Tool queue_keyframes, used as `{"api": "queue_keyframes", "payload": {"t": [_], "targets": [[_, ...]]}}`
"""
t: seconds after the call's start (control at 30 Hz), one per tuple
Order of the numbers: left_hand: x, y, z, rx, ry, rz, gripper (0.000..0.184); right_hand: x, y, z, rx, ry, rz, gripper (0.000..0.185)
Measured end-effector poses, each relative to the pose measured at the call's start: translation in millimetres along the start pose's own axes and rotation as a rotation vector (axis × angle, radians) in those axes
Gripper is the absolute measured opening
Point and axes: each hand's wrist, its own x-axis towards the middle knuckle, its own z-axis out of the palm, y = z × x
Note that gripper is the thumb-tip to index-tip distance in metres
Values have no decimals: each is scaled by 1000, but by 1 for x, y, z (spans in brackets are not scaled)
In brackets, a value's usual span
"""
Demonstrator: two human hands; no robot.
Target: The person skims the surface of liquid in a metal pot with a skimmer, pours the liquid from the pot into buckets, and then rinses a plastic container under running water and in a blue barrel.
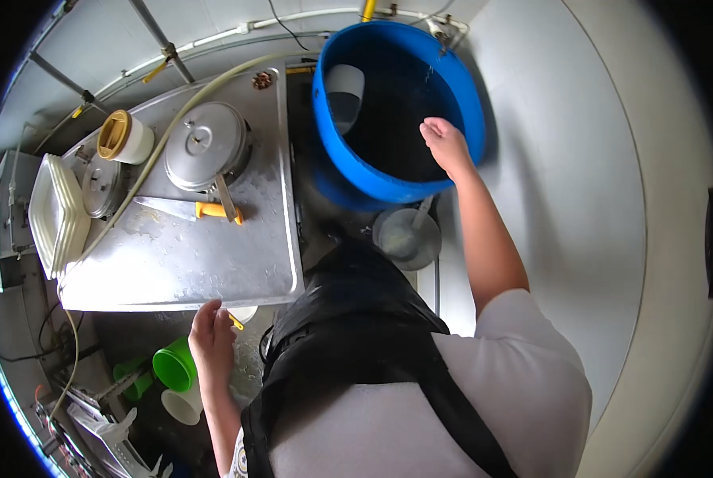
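My right hand [445, 145] is over the near right rim of a large blue barrel [336, 147]. Its fingers lie loosely together, and I see nothing in them. Dark water fills the barrel, and a white container [345, 86] sits tilted in it on the left side. My left hand [213, 338] hangs by the front edge of a metal worktop [253, 271], its fingers loosely bent and holding nothing I can see. Just beside its fingertips shows a small yellow piece [235, 321]; whether the hand touches it is unclear.
On the worktop stand a lidded metal pot [205, 143], an orange-handled knife [177, 209], a white tub [129, 139] and stacked trays [58, 215]. A hose [165, 135] crosses it. Below are a green bucket [175, 366] and a grey pan [406, 239]. A tap [440, 33] runs above the barrel.
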Motion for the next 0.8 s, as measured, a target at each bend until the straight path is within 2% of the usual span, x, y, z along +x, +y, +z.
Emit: {"api": "queue_keyframes", "payload": {"t": [0.03,0.07,0.1,0.17,0.2,0.23,0.27,0.3,0.33,0.37,0.4,0.43,0.47,0.53,0.57,0.6,0.63,0.7,0.73,0.77,0.8], "targets": [[1,2,0,88,70,-30,28,38,38,13,35,19,39,43],[1,5,0,173,145,-66,28,81,86,15,-219,2,158,51],[0,5,-1,221,173,-90,29,99,118,22,-195,92,185,56],[-3,12,8,108,261,-164,29,131,189,30,-454,136,537,57],[-5,15,13,-3,298,-222,29,157,254,36,-618,-53,650,56],[-6,13,17,68,305,-238,28,190,390,64,-615,-2,558,50],[-4,27,25,99,318,-253,27,166,308,69,149,208,769,55],[-3,33,31,87,326,-290,26,179,316,79,323,-36,812,41],[-1,39,36,74,329,-323,26,164,185,73,437,-335,1029,36],[3,53,41,151,351,-308,25,175,139,73,606,-882,994,38],[7,57,46,141,384,-312,25,168,50,78,613,-1148,875,35],[9,60,51,96,397,-353,25,167,-9,84,533,-1318,679,36],[10,64,54,54,400,-393,26,167,-49,104,376,-1381,500,35],[18,75,61,26,427,-422,27,178,-87,162,54,-1132,112,31],[19,73,64,36,441,-390,27,194,-90,197,-131,-972,-320,29],[18,72,66,45,459,-361,28,201,-110,225,-118,-817,-514,28],[16,76,69,41,482,-366,28,213,-125,258,-176,-770,-514,29],[10,88,73,75,537,-352,28,236,-136,342,-82,-698,-550,30],[4,90,74,77,562,-358,28,243,-152,382,-42,-762,-512,26],[-3,91,76,86,597,-380,27,257,-146,446,265,-877,-322,22],[-10,93,78,95,632,-401,27,244,-194,448,392,-948,-22,18]]}}
